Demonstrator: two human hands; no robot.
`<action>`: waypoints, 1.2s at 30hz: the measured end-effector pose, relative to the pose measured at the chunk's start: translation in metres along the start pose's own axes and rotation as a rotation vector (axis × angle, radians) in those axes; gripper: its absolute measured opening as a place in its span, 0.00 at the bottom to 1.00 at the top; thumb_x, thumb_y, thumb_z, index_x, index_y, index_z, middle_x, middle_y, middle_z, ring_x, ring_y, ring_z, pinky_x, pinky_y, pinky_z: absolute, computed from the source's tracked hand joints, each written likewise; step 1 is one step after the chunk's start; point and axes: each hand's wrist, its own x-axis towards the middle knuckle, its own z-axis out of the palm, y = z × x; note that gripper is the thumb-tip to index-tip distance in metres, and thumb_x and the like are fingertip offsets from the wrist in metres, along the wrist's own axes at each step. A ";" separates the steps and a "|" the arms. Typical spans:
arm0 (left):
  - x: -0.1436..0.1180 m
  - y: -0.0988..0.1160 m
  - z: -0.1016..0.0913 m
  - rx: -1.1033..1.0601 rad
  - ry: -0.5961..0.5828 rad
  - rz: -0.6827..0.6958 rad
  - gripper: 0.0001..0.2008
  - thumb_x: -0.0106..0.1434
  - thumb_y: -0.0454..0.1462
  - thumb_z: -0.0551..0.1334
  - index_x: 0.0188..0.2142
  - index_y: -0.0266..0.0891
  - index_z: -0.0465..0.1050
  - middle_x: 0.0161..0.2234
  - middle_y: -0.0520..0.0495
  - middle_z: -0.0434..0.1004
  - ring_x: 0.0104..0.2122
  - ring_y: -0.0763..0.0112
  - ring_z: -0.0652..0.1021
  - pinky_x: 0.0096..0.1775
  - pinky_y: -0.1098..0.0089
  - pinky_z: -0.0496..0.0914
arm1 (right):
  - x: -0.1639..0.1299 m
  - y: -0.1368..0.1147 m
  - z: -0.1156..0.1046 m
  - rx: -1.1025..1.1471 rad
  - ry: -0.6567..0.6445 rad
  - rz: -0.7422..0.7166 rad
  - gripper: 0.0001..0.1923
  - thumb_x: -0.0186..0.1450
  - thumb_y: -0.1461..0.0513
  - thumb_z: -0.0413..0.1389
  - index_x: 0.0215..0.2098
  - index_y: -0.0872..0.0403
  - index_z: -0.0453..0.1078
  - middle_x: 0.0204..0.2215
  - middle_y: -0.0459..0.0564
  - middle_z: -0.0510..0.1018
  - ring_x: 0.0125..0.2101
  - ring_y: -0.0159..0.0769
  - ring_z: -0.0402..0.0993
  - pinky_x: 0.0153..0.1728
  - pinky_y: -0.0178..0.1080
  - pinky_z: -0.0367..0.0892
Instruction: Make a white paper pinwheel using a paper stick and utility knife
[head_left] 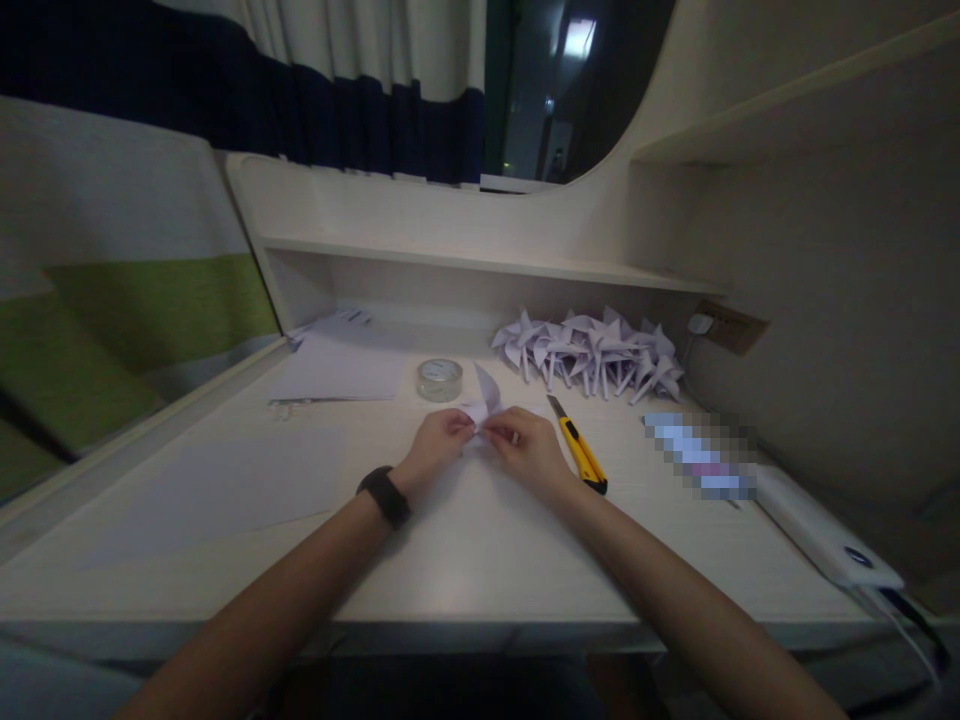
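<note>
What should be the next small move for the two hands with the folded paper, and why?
Probably press the fold flat against the desk. Both the left hand and the right hand pinch the small folded paper, and one flap stands up, unlike the finished paper pinwheels piled behind.

We see two bare forearms coming up from the bottom of the frame, no sleeves on either one as far as the lower edge. The left hand [437,437] sits just left of centre, and on its wrist we spot a black band [384,496], slim and dark, wrapped snugly, with a smooth matte look and no face showing to us. The right hand [531,447], just right of centre, wears nothing: no ring, no watch, no glove.
</note>
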 end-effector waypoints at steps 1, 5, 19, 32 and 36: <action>0.000 0.001 0.000 0.002 -0.014 0.001 0.06 0.53 0.35 0.60 0.23 0.35 0.72 0.20 0.50 0.72 0.20 0.73 0.70 0.21 0.75 0.65 | 0.001 0.000 -0.001 0.009 0.002 0.032 0.04 0.61 0.67 0.59 0.32 0.52 0.76 0.30 0.48 0.79 0.31 0.35 0.73 0.34 0.35 0.65; 0.001 0.006 -0.004 0.012 -0.071 -0.012 0.08 0.54 0.37 0.60 0.27 0.33 0.74 0.24 0.47 0.75 0.22 0.71 0.72 0.19 0.75 0.65 | 0.004 0.001 -0.003 0.026 -0.009 0.112 0.03 0.61 0.65 0.60 0.32 0.52 0.77 0.30 0.48 0.79 0.31 0.35 0.73 0.34 0.35 0.65; 0.002 0.005 -0.009 0.117 -0.177 0.051 0.10 0.57 0.36 0.59 0.30 0.33 0.78 0.25 0.45 0.77 0.20 0.73 0.71 0.21 0.74 0.62 | 0.003 -0.007 -0.013 -0.183 -0.098 0.121 0.08 0.65 0.63 0.55 0.37 0.52 0.77 0.34 0.50 0.80 0.32 0.36 0.73 0.35 0.35 0.63; 0.001 -0.004 -0.008 0.277 -0.139 0.114 0.14 0.57 0.42 0.58 0.26 0.36 0.78 0.22 0.49 0.76 0.24 0.68 0.74 0.24 0.73 0.63 | 0.000 -0.001 -0.007 -0.115 -0.057 -0.025 0.07 0.65 0.68 0.51 0.33 0.54 0.69 0.31 0.49 0.74 0.34 0.36 0.71 0.36 0.35 0.63; 0.003 -0.004 -0.012 0.212 -0.059 0.042 0.09 0.54 0.40 0.62 0.27 0.36 0.78 0.24 0.46 0.78 0.25 0.66 0.75 0.27 0.72 0.65 | 0.003 -0.004 -0.009 -0.040 0.007 0.038 0.06 0.64 0.67 0.52 0.32 0.53 0.69 0.31 0.48 0.75 0.32 0.36 0.70 0.35 0.35 0.62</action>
